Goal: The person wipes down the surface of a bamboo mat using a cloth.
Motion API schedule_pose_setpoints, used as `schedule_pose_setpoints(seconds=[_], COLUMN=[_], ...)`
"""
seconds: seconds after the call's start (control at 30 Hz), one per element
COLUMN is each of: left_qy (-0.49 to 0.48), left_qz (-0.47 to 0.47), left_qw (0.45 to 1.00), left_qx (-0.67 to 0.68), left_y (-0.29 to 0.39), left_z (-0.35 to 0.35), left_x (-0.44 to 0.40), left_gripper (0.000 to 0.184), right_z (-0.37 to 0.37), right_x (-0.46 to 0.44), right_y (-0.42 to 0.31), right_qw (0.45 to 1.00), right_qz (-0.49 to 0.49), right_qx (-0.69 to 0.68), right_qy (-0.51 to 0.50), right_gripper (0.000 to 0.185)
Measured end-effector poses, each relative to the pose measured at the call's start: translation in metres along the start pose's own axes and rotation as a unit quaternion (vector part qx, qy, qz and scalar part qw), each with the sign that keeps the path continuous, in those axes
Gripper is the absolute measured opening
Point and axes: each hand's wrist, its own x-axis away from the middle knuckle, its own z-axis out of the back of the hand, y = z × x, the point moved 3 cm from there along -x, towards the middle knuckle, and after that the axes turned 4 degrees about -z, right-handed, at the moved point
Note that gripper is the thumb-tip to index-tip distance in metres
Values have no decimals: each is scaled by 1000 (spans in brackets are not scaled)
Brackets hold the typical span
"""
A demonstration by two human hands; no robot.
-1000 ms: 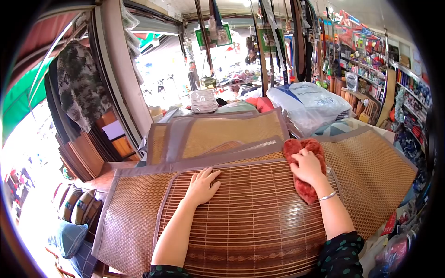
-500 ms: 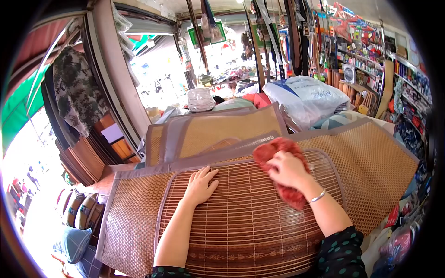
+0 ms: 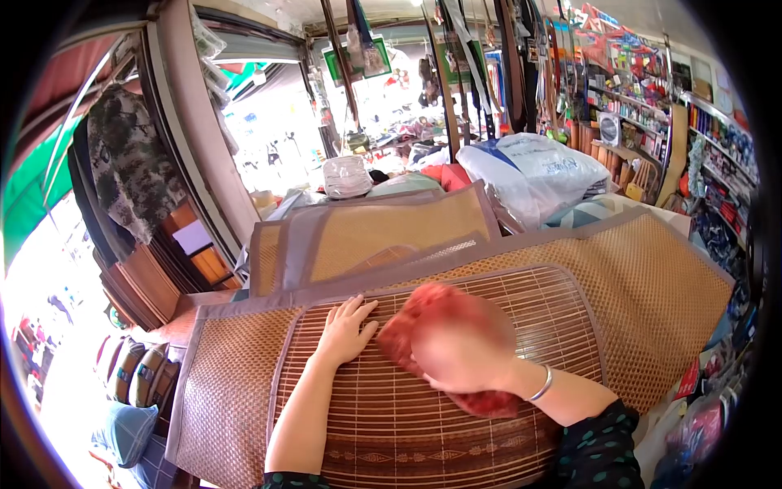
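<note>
A brown bamboo-slat mat [image 3: 383, 411] with rounded corners and a patterned band lies before me on a larger tan woven mat [image 3: 652, 281] with a grey border. My left hand [image 3: 344, 332] rests flat near the slat mat's upper left, fingers spread, holding nothing. In my right hand [image 3: 464, 350] is a red cloth [image 3: 419, 314], pressed onto the middle of the slats. Motion and a blurred patch soften that hand, and its fingertips are hard to make out.
Behind the mats lies another folded tan mat [image 3: 399, 228]. A large white plastic bag [image 3: 538, 175] sits at the back right, with belts [image 3: 521, 73] hanging above. Camouflage clothing [image 3: 130, 155] hangs at left over stacked cushions [image 3: 147, 371]. Crowded shelves [image 3: 721, 163] line the right.
My right hand has swept the red cloth left and toward me, from the slat mat's upper right to its middle. My left hand stays in place on the mat.
</note>
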Motion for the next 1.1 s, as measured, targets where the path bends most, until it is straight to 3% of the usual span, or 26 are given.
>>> schedule_pose_setpoints(seconds=[0.07,0.17,0.33,0.43,0.53,0.63,0.73,0.83,0.9,0.93,0.97,1.07,1.1], left_qy=[4,7,9,9,6,0,0,6,8,11,10,6,0], left_qz=[-4,-3,-4,-1,0,2,2,-2,-3,-2,-3,2,6], left_qw=[1000,1000,1000,1000,1000,1000,1000,1000,1000,1000,1000,1000,1000], left_qx=[3,-7,-8,-6,-4,0,9,14,7,9,4,6,13], left_y=[-1,0,-1,-1,1,0,1,0,0,0,-1,1,2], left_z=[-1,-1,-2,-1,0,1,1,0,0,-1,-1,2,3], left_x=[0,0,-1,0,0,-1,1,1,1,1,0,1,1], left_gripper=[48,49,49,49,49,49,49,49,49,49,49,49,49], right_z=[3,6,48,54,47,23,-3,-5,13,26,27,55,60], right_x=[0,-6,24,36,25,4,-1,-4,-11,-16,0,29,37], right_y=[-3,49,138,147,118,54,0,6,44,63,88,144,158], right_qw=[999,995,940,925,944,991,1000,998,988,960,980,932,924], right_qz=[30,-70,-298,-318,-250,-99,26,50,-118,-262,-167,-324,-337], right_qx=[-3,37,119,147,195,74,-13,-30,-93,7,87,120,126], right_qy=[44,56,116,146,97,51,5,1,20,-100,65,114,130], right_gripper=[25,22,27,27,25,21,24,25,25,23,22,27,29])
